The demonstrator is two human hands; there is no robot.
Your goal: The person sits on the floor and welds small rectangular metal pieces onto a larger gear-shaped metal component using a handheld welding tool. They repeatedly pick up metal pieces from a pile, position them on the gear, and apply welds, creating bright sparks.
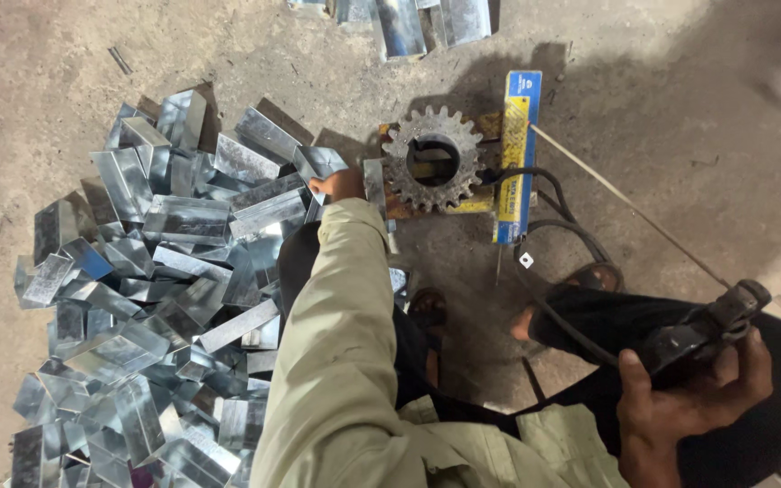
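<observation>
Both hands busy: left hand (341,185) grips folded metal piece (318,163), right hand (689,407) a black tool (702,333).

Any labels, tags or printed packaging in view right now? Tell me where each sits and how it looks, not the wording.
Printed strip: long, flat, upright in the picture just right of the toothed wheel; blue with a yellow band down its middle.
Small tag: on the floor below the strip's lower end; white, square, one dark mark.
No screens or signs visible.
</observation>
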